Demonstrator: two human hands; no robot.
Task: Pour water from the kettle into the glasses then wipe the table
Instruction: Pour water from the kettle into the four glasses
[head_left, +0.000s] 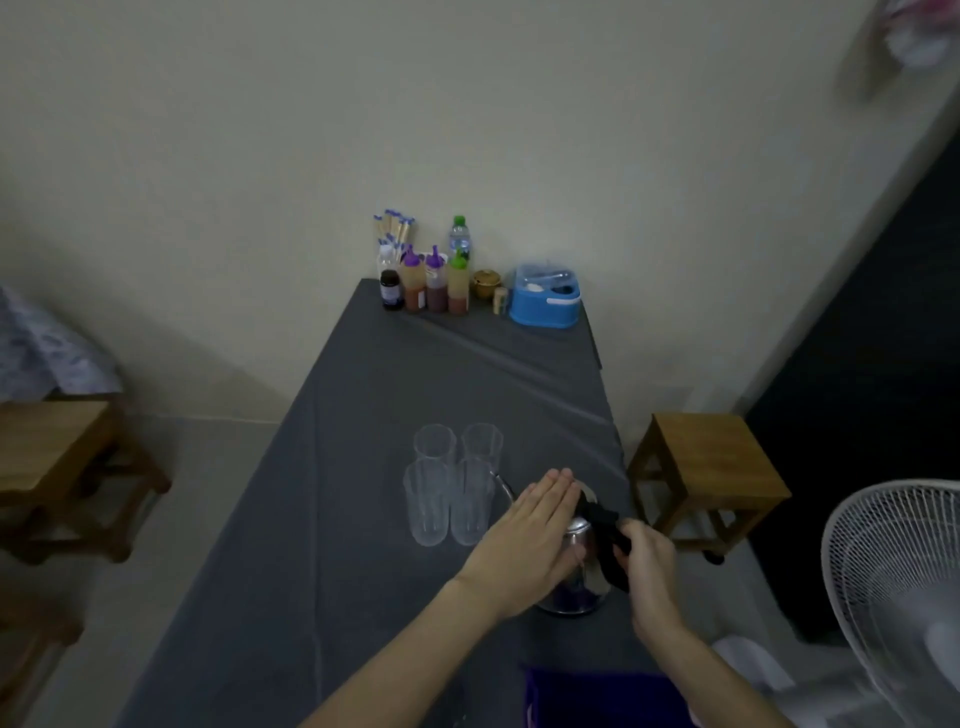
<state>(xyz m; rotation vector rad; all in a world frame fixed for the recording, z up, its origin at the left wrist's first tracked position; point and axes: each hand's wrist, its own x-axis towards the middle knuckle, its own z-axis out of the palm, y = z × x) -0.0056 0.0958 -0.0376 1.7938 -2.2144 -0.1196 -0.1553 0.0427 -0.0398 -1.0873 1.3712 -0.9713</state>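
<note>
A steel kettle (581, 566) with a black handle stands on the grey-clothed table (363, 467), near its right edge. My right hand (647, 558) is closed around the black handle. My left hand (530, 530) lies flat with straight fingers on the kettle's lid, hiding most of it. The spout pokes out toward several clear empty glasses (449, 483) standing upright in a tight group just left of the kettle. A purple cloth (597, 696) lies at the table's near edge.
Sauce bottles (431, 283), a water bottle (460, 236), chopsticks and a blue box (545, 299) line the far end by the wall. Wooden stools stand at the right (706, 467) and left (62, 467). A white fan (898, 587) is close at the right.
</note>
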